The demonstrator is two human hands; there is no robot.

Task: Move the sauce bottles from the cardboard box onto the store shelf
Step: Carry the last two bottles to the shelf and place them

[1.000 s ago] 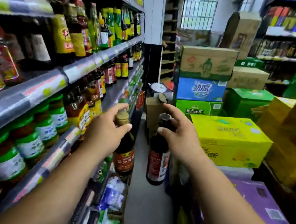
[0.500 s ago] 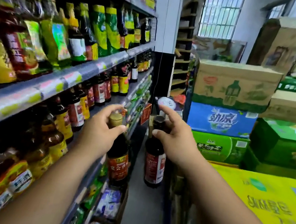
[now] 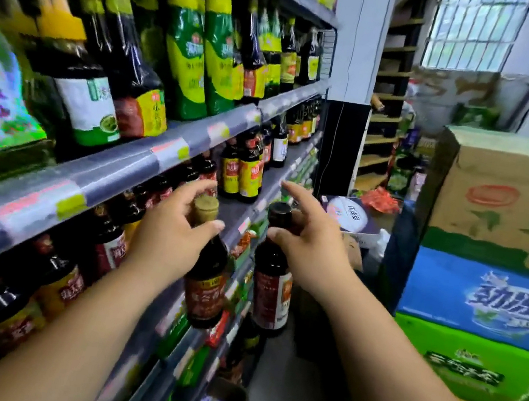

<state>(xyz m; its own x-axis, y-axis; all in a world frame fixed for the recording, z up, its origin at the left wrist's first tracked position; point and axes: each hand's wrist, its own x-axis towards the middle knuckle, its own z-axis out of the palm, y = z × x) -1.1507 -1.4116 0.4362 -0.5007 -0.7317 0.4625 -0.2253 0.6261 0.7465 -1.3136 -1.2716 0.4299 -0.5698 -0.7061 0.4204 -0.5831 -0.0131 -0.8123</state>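
Lifted higher: left hand (image 3: 170, 237) grips gold-capped dark bottle (image 3: 206, 290); right hand (image 3: 311, 252) grips black-capped bottle (image 3: 270, 296).

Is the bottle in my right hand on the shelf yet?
Not yet. The bottle hangs in the air beside the shelf, right hand gripping its neck.

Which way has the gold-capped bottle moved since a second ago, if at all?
Yes: the gold-capped bottle moved forward, nearer the yellow-labelled bottles.
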